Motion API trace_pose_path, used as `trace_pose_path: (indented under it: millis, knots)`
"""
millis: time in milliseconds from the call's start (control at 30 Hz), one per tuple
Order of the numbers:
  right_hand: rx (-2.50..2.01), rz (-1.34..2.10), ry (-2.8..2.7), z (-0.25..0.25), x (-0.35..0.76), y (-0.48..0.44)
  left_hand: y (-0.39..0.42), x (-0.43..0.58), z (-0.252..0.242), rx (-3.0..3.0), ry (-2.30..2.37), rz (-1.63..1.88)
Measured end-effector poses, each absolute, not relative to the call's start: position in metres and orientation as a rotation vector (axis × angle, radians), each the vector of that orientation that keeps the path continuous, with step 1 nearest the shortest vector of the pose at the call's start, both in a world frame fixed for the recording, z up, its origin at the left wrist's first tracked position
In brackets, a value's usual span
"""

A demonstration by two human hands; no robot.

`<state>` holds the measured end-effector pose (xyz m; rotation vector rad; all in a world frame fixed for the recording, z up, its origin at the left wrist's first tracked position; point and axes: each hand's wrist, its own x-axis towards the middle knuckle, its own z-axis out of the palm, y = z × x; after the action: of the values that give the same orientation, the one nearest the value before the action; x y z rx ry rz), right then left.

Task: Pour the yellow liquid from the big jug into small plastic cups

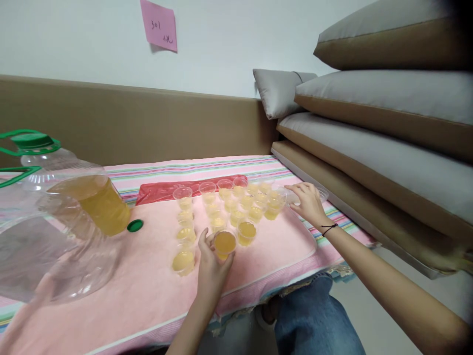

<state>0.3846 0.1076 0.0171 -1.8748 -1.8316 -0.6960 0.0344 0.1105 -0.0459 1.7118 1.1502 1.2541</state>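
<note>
My left hand [213, 264] is wrapped round a clear plastic cup of amber liquid [225, 242], near the front of the rows. Several similar cups, such as one at the front left [184, 262] and one just right of my held cup [246, 233], hold yellow liquid on the pink cloth [148, 276]. At the right end of the rows, my right hand [307, 201] has its fingers closed on clear plastic cups [291, 195] lying on their side; part of them lies behind the hand.
Two large clear jugs stand at the left, one with yellow liquid [107, 204]. A green cap [135, 226] lies beside them. Behind the cups is a red plastic bag [158, 192]. Stacked cushions [384, 143] rise at the right. The cloth's front edge drops off near my knee.
</note>
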Motion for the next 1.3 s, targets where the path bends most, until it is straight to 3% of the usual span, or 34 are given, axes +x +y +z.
trace_pose_path:
  millis: [567,1033,1300]
  knots:
    - [-1.705,-1.166,-2.222,0.04,0.364,0.111,0.109,0.034,-0.042,1.676,1.147,1.241]
    - [-1.83,-0.766,-1.913,0.024,0.382,0.107,0.109,0.034,-0.041,1.682,1.161,1.217]
    - [-1.885,-0.742,-1.826,0.015,0.392,0.102,0.109,0.034,-0.043,1.687,1.147,1.23]
